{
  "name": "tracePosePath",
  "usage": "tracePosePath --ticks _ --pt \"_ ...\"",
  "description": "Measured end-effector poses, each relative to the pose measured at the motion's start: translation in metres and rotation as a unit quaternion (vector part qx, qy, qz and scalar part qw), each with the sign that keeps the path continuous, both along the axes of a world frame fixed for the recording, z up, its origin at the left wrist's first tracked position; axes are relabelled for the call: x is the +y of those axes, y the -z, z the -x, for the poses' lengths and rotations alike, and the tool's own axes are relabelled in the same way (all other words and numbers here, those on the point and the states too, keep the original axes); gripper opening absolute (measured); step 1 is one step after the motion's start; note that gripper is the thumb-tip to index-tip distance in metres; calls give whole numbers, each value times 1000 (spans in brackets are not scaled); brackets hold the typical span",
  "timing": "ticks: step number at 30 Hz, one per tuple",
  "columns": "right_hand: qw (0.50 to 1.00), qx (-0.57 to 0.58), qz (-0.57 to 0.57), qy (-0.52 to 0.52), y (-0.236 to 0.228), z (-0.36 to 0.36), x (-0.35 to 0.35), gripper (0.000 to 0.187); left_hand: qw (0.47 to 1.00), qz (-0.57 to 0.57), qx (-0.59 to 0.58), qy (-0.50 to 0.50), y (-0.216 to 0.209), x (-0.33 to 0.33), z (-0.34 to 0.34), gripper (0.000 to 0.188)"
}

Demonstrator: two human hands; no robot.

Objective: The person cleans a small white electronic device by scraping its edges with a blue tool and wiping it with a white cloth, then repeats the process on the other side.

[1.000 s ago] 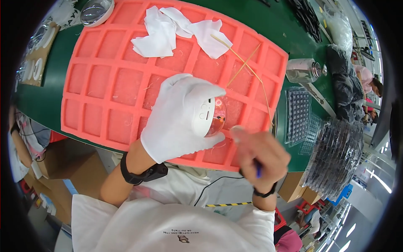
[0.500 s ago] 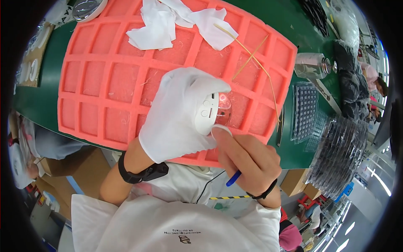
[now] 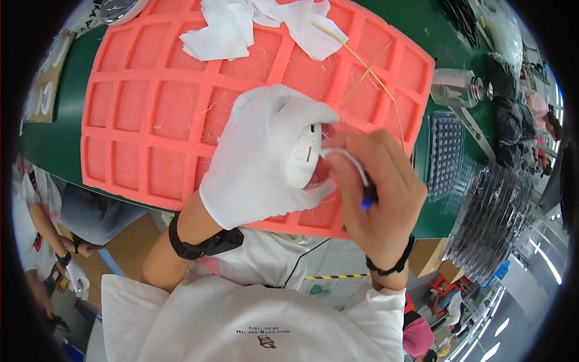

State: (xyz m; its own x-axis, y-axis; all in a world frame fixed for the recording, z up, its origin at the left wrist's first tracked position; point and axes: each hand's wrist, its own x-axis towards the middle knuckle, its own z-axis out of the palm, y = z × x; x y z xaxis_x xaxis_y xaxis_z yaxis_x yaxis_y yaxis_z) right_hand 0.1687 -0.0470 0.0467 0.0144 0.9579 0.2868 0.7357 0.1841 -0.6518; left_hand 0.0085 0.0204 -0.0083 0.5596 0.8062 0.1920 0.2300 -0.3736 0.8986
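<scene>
My left hand (image 3: 256, 154), in a white glove, is wrapped round a white rounded device (image 3: 300, 163). Small slots and round marks show on the device's face, and a clear dome on its right side is partly hidden by my fingers. My bare right hand (image 3: 386, 193) is closed at the dome side. A thin, white, cloth-like strip (image 3: 350, 158) curves out from its fingers. A slim thing with a blue end (image 3: 367, 203) is tucked in the same hand; its kind is unclear. Beneath both hands lies a pink foam tray (image 3: 151, 76) with square pockets.
White cloths (image 3: 220, 33) and thin yellowish sticks (image 3: 374, 78) lie on the tray. On the green table (image 3: 54, 145) at right stand a clear jar (image 3: 452, 87), a dark gridded tray (image 3: 445, 151) and stacked clear trays (image 3: 491, 220). A co-worker's gloved hand (image 3: 76, 276) shows at lower left.
My right hand has moved up and right, over the dome side, and turned. The device has shifted slightly in my left hand's grip. A co-worker's arm has come into view at left.
</scene>
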Motion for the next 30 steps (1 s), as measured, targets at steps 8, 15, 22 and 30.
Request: tracePosePath --ticks 8,15,22,30 --pt "999 23 29 -19 -1 5 -7 19 999 -40 13 5 1 2 0 66" --pt "1000 23 12 -7 2 3 -6 19 999 -42 18 -2 4 2 -3 65" --pt "997 43 69 -21 -5 5 -16 17 1000 23 -9 2 5 -3 -1 66" --pt "998 27 47 -21 -6 2 -9 13 999 -43 17 2 0 2 -1 65"
